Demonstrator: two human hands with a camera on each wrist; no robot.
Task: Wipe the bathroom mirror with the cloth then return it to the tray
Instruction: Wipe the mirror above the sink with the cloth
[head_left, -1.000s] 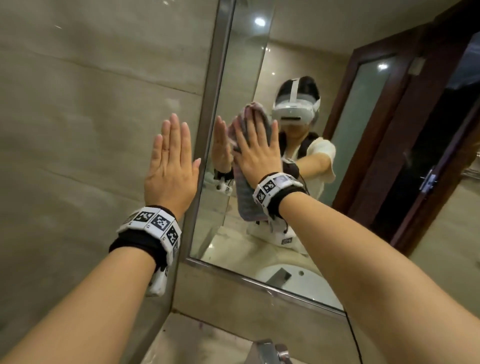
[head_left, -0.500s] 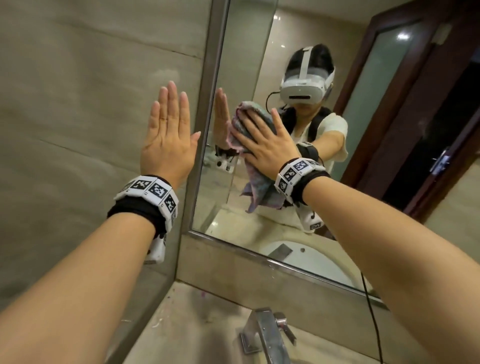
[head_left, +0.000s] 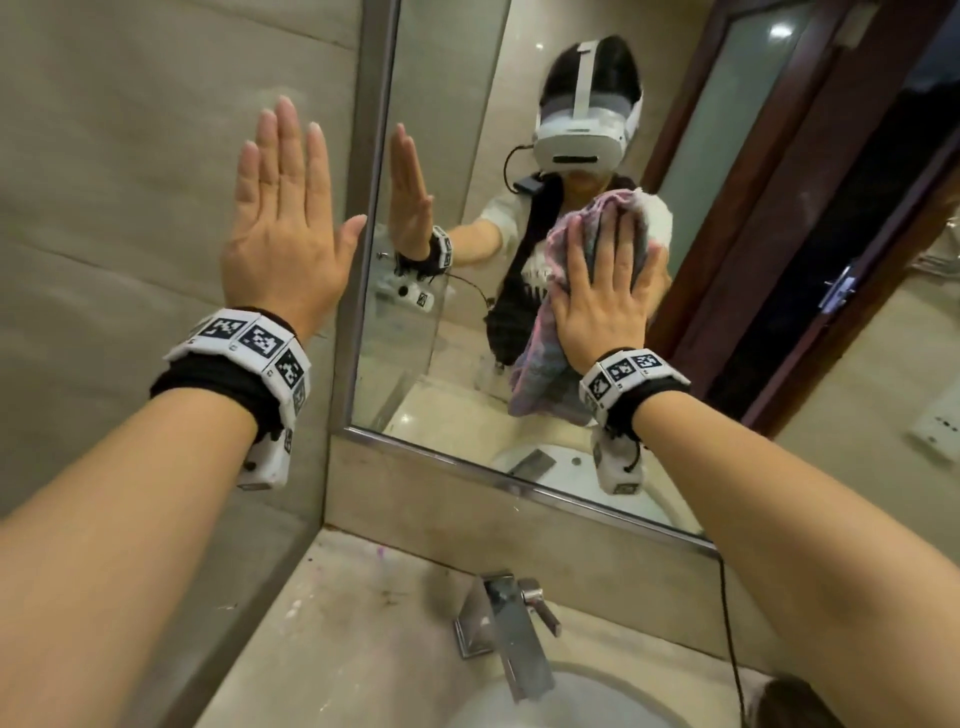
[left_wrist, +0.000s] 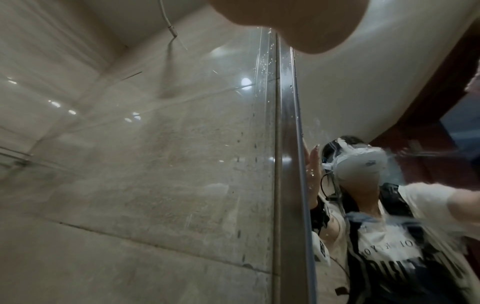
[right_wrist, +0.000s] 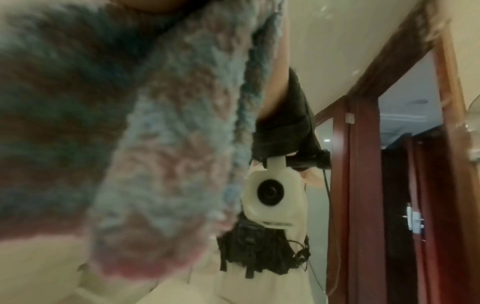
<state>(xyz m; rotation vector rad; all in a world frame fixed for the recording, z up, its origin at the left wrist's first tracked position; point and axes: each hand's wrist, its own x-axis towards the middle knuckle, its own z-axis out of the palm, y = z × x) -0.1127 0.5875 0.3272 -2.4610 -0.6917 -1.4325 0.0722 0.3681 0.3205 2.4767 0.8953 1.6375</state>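
A fluffy pink-and-blue cloth (head_left: 540, 364) lies flat against the mirror (head_left: 457, 322), and my right hand (head_left: 605, 291) presses it to the glass with straight, spread fingers. In the right wrist view the cloth (right_wrist: 135, 133) fills the left side, blurred. My left hand (head_left: 283, 218) rests flat on the tiled wall just left of the mirror's metal frame (head_left: 353, 260), fingers straight up. The left wrist view shows the frame (left_wrist: 285, 164) with water drops near it. No tray is in view.
A chrome tap (head_left: 506, 629) and a white basin (head_left: 571, 701) sit below the mirror on a stone counter (head_left: 332, 623). The mirror reflects a person with a headset and a dark wooden door. A black cable (head_left: 730, 623) hangs by my right arm.
My right hand has slid the cloth to the right and down across the glass, from near the frame to the mirror's middle. The left hand has stayed on the wall.
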